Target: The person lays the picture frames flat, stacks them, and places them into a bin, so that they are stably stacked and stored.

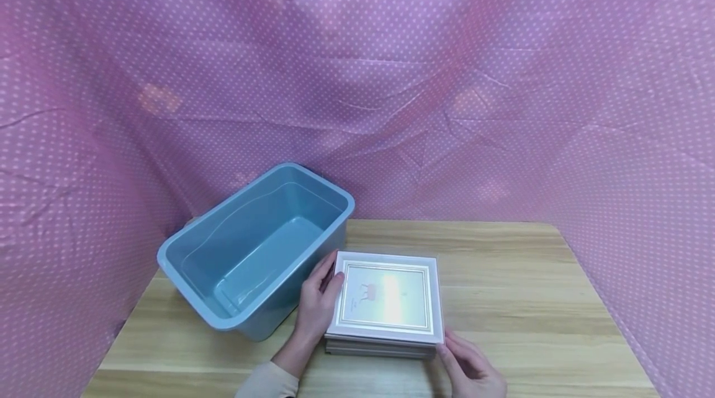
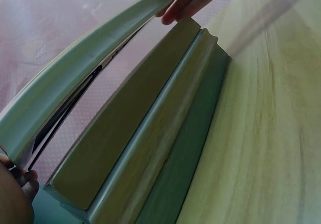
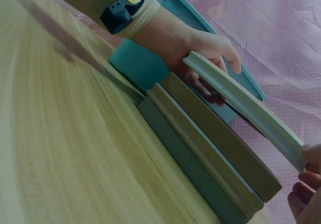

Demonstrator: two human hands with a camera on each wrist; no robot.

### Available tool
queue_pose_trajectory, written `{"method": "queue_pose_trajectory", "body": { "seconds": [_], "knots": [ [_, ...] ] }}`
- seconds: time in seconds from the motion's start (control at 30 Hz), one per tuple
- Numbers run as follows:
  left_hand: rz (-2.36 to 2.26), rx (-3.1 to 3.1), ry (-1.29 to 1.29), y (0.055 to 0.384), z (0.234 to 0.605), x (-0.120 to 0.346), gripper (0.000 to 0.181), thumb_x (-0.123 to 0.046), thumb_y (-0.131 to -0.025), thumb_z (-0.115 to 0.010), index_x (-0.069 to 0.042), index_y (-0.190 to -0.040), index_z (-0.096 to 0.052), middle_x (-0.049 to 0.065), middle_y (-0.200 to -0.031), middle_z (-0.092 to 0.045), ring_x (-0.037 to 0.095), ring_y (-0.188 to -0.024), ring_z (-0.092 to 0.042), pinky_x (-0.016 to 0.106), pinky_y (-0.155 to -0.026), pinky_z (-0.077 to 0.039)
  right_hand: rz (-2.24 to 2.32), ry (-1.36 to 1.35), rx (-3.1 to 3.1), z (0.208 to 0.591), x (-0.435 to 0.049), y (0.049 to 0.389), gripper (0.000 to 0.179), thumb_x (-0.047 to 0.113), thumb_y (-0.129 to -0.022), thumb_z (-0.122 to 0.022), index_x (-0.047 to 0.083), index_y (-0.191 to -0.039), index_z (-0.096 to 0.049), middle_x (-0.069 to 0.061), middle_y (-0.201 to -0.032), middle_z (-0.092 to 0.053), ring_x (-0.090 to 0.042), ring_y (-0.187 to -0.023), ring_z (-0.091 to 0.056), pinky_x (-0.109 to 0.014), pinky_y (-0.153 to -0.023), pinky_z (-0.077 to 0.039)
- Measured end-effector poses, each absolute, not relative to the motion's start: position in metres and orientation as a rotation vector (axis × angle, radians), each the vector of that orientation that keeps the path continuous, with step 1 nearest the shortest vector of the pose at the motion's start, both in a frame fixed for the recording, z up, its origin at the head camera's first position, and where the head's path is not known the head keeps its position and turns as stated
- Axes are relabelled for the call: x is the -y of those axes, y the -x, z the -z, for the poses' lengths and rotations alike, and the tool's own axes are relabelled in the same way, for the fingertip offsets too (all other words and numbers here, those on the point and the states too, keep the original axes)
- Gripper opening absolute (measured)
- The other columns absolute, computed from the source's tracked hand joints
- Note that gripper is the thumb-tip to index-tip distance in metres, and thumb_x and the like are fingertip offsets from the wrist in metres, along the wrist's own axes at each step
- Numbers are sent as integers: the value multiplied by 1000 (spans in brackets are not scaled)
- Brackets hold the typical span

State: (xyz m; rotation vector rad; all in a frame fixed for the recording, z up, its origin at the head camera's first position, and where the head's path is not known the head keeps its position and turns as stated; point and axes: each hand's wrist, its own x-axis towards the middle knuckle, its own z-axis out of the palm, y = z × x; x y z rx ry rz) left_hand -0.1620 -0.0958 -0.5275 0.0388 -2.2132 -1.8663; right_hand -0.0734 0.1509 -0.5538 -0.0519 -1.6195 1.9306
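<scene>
A white picture frame (image 1: 385,297), with a small pink animal picture behind shiny glass, is held level between both hands. My left hand (image 1: 317,306) grips its left side, thumb on top and fingers beneath. At the near right corner, my right hand (image 1: 473,366) pinches the edge between thumb and fingers. Both wrist views show a gap between this frame and a stack of frames (image 2: 133,113) below it. The stack's edges look brown, pale and grey-green; the stack (image 3: 200,143) lies flat on the table. The raised frame hides the stack's top in the head view.
To the left stands a blue plastic bin (image 1: 237,239), close beside my left hand, with nothing visible inside. The wooden table (image 1: 530,298) extends to the right of the frames. A pink dotted cloth (image 1: 391,87) hangs around the back and sides.
</scene>
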Motion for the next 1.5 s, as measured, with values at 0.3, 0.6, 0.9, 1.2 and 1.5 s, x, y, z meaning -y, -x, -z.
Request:
{"method": "queue_pose_trajectory", "body": {
  "seconds": [0.3, 0.6, 0.9, 1.2, 1.5],
  "knots": [
    [1803, 2260, -41, 161, 535, 96, 56, -8, -106, -61, 7, -158, -47, 27, -167, -45, 44, -158, -40, 56, -129, -31, -1945, 210, 1673, 553, -148, 73, 19, -34, -72, -72, -24, -89, -72, 3, -94, -84, -4, -87, -81, -21, -72, -64],
    [1785, 2282, -68, 161, 539, 96, 56, -8, -105, -63, 5, -157, -49, 25, -166, -47, 43, -158, -40, 57, -130, -31, -1941, 339, 1769, 558, -147, 73, 17, -31, -73, -75, -21, -87, -75, 10, -88, -83, -1, -84, -80, -18, -72, -64],
    [1815, 2281, -139, 159, 544, 94, 57, -2, -102, -61, 3, -158, -49, 24, -167, -45, 43, -160, -36, 59, -131, -29, -1987, 390, 1812, 556, -150, 72, 17, -27, -76, -77, -20, -91, -75, 10, -90, -83, -1, -85, -79, -18, -76, -64],
    [1906, 2227, -184, 158, 547, 95, 60, 2, -99, -59, 1, -158, -50, 22, -169, -45, 41, -163, -32, 58, -134, -24, -2000, 338, 2056, 553, -161, 71, 26, -13, -85, -81, -18, -110, -74, 16, -97, -80, 3, -92, -76, -14, -82, -62],
    [1998, 2190, -205, 155, 553, 100, 55, -9, -107, -57, -6, -162, -47, 15, -171, -43, 35, -164, -31, 48, -135, -21, -1914, 208, 2249, 547, -182, 88, 30, 12, -107, -67, -3, -133, -71, -1, -126, -80, 5, -113, -72, -10, -95, -57]
  ]
}}
